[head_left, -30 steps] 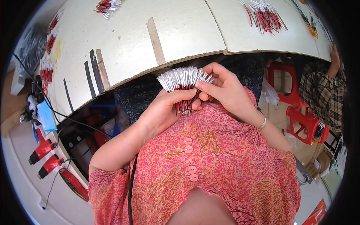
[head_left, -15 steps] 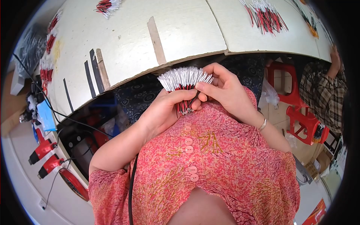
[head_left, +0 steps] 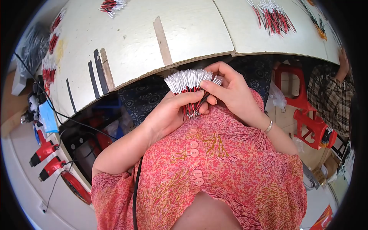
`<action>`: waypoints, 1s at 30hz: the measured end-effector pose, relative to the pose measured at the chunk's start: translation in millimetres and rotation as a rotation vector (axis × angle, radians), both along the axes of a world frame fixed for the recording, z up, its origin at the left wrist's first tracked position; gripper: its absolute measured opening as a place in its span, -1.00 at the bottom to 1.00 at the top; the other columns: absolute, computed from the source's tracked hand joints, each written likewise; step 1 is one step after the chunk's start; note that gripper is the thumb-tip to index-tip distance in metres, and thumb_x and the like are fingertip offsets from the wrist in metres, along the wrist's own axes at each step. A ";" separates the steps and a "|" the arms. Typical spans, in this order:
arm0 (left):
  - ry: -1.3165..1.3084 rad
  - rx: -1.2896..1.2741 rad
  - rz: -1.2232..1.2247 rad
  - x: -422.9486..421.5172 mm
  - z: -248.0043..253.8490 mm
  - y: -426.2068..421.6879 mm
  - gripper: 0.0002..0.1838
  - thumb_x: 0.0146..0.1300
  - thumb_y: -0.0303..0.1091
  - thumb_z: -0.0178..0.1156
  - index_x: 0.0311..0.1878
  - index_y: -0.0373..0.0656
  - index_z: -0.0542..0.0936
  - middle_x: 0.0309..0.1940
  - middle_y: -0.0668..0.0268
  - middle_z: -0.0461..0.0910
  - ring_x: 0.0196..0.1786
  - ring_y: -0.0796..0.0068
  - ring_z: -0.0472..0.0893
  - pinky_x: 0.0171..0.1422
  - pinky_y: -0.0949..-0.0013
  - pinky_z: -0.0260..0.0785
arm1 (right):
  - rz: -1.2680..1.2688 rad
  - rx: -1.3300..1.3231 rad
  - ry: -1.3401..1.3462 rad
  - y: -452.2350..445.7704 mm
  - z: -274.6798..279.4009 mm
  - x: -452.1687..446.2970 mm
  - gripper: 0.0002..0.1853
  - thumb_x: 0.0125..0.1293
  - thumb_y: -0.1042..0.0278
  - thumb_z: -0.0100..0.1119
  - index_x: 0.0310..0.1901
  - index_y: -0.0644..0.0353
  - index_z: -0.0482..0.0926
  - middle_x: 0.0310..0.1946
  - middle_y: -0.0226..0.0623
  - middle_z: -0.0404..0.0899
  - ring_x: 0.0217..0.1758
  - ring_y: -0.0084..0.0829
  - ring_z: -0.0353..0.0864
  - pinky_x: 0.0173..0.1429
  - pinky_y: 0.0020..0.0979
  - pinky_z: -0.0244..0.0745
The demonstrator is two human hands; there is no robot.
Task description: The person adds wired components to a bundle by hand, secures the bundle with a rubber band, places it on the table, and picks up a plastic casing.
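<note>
A thick bundle of short red and black wires (head_left: 186, 81) with white, clear-looking sleeved tops is fanned out in front of my chest, just below the table edge. My left hand (head_left: 173, 106) wraps around its lower part, thumb across the front, and the bare wire ends stick out beneath. At the bundle's right side, my right hand (head_left: 231, 86) is closed, thumb and index finger pinching wires there. A few white tops at that side stand slightly apart from the rest. How many wires the right fingers hold is hidden.
A white table (head_left: 134, 42) stretches ahead, with dark tape strips (head_left: 100, 73) on it. More wire bundles (head_left: 276, 17) lie at its far side and left end. Red heat guns (head_left: 51, 168) hang at left. Red stools (head_left: 293, 86) and another person's plaid clothing (head_left: 329, 96) are at right.
My right thumb has shifted slightly up along the bundle's right side, and a few wires there now lean apart from the rest. My left hand keeps its grip.
</note>
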State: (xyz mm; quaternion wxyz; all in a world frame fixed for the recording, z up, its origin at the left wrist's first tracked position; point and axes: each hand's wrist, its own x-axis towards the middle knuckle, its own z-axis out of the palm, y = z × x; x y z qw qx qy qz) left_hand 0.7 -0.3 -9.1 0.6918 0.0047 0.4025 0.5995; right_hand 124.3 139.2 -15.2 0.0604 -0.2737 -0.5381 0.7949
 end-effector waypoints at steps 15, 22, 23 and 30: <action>-0.018 -0.037 -0.012 -0.7 -0.5 -0.6 -0.74 0.40 -0.37 0.10 0.01 -0.35 0.55 -0.18 0.19 0.65 -0.26 0.48 0.55 0.06 0.31 0.45 | 0.000 -0.065 0.021 -1.2 -1.6 1.2 -0.73 0.41 0.47 0.18 0.04 0.38 0.40 -0.44 -0.30 0.54 -0.48 -0.56 0.62 -0.39 -0.51 0.58; 0.012 0.020 0.006 1.3 -1.1 0.8 -0.76 0.35 -0.44 0.12 0.04 -0.28 0.55 -0.22 0.19 0.66 -0.26 0.49 0.59 -0.08 0.40 0.46 | 0.021 -0.003 -0.005 0.2 6.8 -3.2 -0.64 0.36 0.39 0.28 0.02 0.44 0.39 -0.46 -0.32 0.52 -0.50 -0.57 0.61 -0.41 -0.49 0.60; 0.030 0.036 0.000 1.5 -1.2 1.0 -0.77 0.34 -0.44 0.13 0.02 -0.27 0.56 -0.22 0.19 0.66 -0.26 0.49 0.59 -0.08 0.40 0.46 | 0.039 -0.040 -0.044 0.2 11.1 -4.6 -0.61 0.35 0.36 0.30 0.02 0.45 0.39 -0.47 -0.31 0.52 -0.52 -0.58 0.61 -0.43 -0.49 0.60; 0.023 0.040 -0.001 -0.1 -0.4 0.6 -0.79 0.34 -0.44 0.14 0.00 -0.26 0.56 -0.23 0.19 0.66 -0.26 0.49 0.59 -0.09 0.39 0.46 | 0.065 0.033 -0.066 2.9 7.6 -7.0 -0.59 0.34 0.32 0.31 0.02 0.46 0.41 -0.43 -0.29 0.55 -0.51 -0.61 0.59 -0.43 -0.50 0.59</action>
